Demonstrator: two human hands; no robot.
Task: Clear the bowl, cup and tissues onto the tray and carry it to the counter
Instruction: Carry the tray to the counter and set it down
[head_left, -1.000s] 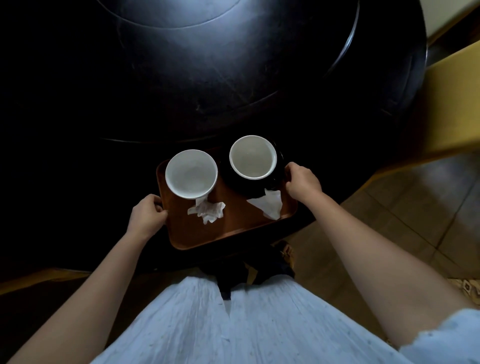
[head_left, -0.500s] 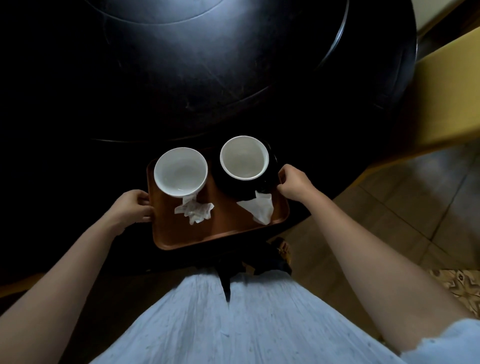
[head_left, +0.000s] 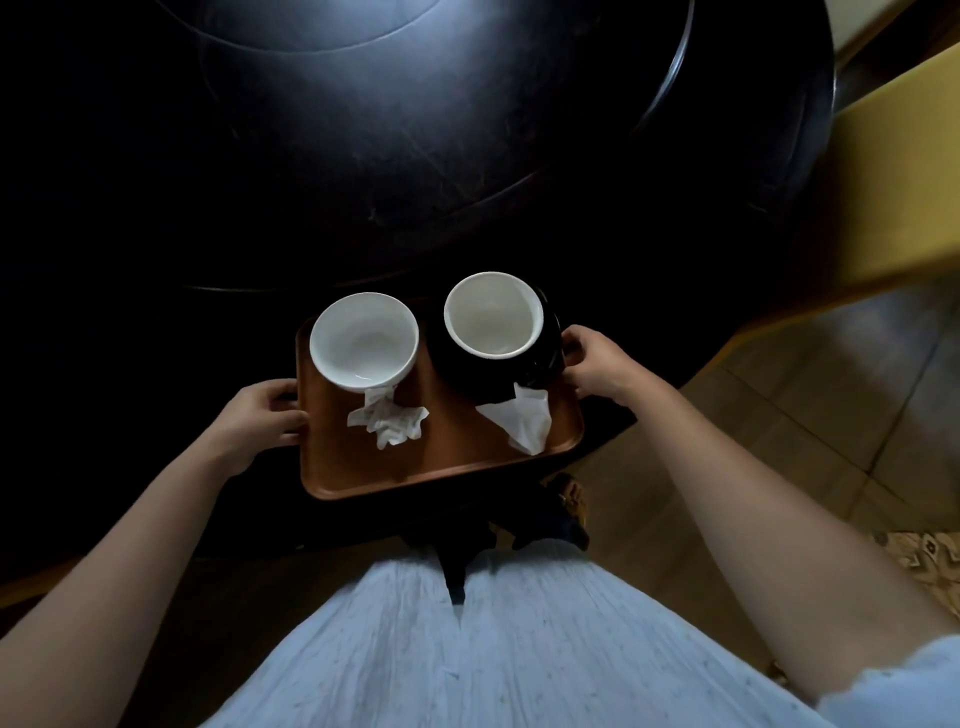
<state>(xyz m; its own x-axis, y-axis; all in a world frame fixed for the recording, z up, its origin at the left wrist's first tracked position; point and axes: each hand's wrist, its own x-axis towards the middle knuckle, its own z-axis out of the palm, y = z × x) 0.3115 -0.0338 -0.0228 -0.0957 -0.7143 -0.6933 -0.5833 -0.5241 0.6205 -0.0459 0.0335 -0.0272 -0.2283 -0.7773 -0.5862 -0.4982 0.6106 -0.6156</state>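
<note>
A brown wooden tray (head_left: 441, 467) sits at the near edge of the dark round table. On its far left stands a white bowl (head_left: 363, 340). On its far right a cup (head_left: 493, 314), white inside and black outside, rests on a dark saucer. A crumpled tissue (head_left: 388, 423) lies in front of the bowl, and a folded tissue (head_left: 522, 423) lies in front of the cup. My left hand (head_left: 260, 418) grips the tray's left rim. My right hand (head_left: 597, 364) grips its right rim beside the cup.
The dark round table (head_left: 415, 156) fills the upper view, with a raised round centre. A yellow chair (head_left: 893, 176) stands at the right. Tiled floor (head_left: 779, 415) shows at the right and a patterned mat (head_left: 930, 556) at the far right. My light blue clothing fills the bottom.
Both hands have stayed on the tray's rims. The tray with bowl, cup and tissues has shifted a little to the left in view, and the table has drifted with it.
</note>
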